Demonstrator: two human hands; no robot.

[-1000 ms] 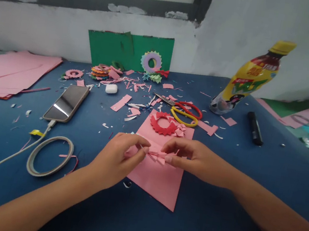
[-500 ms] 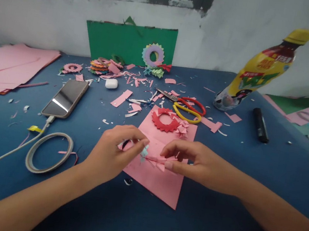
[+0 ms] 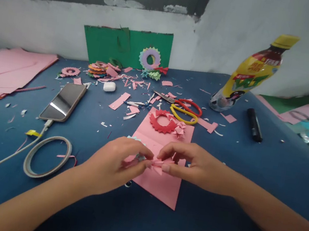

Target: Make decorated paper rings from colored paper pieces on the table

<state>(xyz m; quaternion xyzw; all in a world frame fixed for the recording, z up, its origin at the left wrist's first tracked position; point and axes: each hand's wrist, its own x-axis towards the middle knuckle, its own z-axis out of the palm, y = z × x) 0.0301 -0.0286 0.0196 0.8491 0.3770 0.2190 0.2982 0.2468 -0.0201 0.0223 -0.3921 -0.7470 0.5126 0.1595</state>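
Note:
Between my two hands is a small folded pink paper piece, just above a creased sheet of pink paper. My left hand pinches its left end between thumb and fingertips. Thumb and fingers of my right hand close on its right end. A red toothed paper ring lies on the upper part of the sheet, with small folded pink pieces beside it. Behind my left hand a pale blue toothed paper edge shows, mostly hidden.
Scissors lie beyond the sheet among paper scraps. On the left are a phone with its cable and a tape roll. A yellow-labelled bottle and a black marker are on the right. A green board leans against the wall.
My left hand has moved right and slightly down, closing on the folded pink piece. My right hand keeps its hold. The camera view has shifted slightly.

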